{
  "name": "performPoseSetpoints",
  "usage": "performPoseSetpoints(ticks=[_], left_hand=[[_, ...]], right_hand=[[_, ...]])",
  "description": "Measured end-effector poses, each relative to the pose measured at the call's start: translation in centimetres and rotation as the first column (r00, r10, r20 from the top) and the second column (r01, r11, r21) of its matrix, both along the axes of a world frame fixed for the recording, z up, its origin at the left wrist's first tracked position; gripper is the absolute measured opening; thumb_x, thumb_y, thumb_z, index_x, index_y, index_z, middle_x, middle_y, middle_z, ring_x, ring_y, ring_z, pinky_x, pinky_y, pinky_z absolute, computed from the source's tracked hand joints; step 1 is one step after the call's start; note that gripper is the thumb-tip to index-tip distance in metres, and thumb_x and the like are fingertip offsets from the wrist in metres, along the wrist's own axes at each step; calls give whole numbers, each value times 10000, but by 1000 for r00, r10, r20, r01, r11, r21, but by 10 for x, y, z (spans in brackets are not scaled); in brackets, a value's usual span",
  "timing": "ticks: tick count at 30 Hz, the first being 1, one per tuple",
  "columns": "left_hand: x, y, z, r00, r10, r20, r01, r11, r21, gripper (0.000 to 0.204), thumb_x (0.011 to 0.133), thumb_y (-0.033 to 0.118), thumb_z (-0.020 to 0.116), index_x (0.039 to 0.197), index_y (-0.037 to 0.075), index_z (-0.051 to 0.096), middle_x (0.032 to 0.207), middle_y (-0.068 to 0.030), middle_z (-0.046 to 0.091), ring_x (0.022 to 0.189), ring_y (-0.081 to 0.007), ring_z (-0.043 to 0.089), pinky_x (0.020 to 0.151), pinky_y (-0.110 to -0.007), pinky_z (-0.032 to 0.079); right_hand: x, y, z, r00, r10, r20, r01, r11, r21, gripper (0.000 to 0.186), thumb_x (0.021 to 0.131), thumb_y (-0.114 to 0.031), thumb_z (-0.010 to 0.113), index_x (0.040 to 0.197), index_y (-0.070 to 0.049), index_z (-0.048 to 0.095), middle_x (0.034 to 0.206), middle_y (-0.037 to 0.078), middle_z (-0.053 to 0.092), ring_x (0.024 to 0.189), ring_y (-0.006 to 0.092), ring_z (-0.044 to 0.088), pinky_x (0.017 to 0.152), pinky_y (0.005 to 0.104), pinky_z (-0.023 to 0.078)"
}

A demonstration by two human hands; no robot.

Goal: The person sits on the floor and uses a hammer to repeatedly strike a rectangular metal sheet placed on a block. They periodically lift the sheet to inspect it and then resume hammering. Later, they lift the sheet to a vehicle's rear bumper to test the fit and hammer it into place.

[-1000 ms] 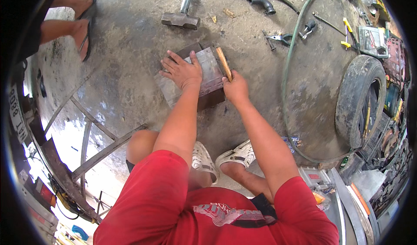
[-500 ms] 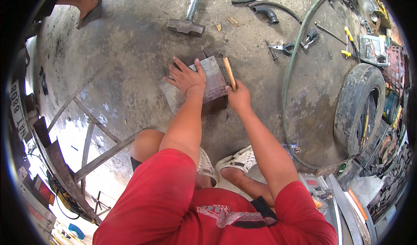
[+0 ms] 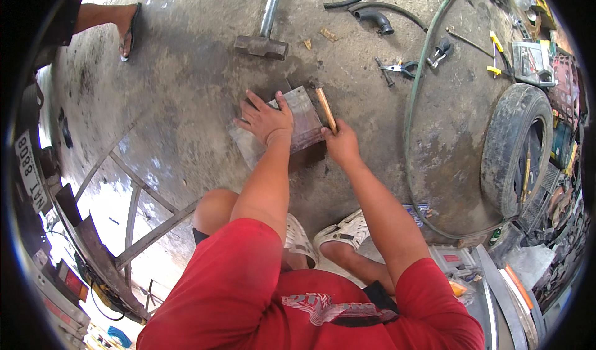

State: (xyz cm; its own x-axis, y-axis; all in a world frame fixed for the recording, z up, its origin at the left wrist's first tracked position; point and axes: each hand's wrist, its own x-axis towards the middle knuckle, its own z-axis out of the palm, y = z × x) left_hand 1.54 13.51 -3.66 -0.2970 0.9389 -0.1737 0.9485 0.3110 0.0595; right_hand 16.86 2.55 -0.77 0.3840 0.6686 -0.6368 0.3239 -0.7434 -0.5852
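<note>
Concrete floor (image 3: 186, 95) w/ metal sheet (image 3: 304, 114), sledgehammer (image 3: 261, 47) just beyond; pliers (image 3: 406, 69), hose (image 3: 408, 120), tyre (image 3: 501, 145) off to R. L hand (image 3: 266, 120) flat on sheet, fingers spread; R hand (image 3: 342, 142) wrapped round wooden stick (image 3: 325, 108) nr sheet's edge.

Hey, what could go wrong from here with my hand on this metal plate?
Your bare left hand lies spread on the metal plate, so it might get cut or pinched if the plate slips. The wooden handle gripped in your right hand is close enough that it could knock your left. The sledgehammer lying ahead could trip someone walking past.
</note>
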Motion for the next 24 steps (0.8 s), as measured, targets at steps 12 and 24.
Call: performPoseSetpoints(ticks=[12, 24], left_hand=[[3, 0, 0, 1000, 14, -20, -15, 1000, -19, 899, 1066, 686, 358, 1696, 56, 239, 1658, -307, 346, 1555, -424, 323, 1312, -631, 51], [3, 1, 3, 1000, 14, -24, -15, 999, -35, 900, 1069, 695, 327, 1695, 53, 248, 1658, -306, 349, 1558, -423, 321, 1310, -638, 63]], right_hand=[[-1, 0, 3, 1000, -25, -1, 25, 1000, -9, 358, 1000, -277, 737, 1197, 17, 678, 1058, 267, 736, 1001, 461, 704, 868, 505, 543], [-2, -2, 1, 1000, -31, -7, 31, 999, 10, 386, 1000, -293, 731, 1239, 6, 683, 1105, 284, 742, 1060, 489, 705, 893, 515, 551]])
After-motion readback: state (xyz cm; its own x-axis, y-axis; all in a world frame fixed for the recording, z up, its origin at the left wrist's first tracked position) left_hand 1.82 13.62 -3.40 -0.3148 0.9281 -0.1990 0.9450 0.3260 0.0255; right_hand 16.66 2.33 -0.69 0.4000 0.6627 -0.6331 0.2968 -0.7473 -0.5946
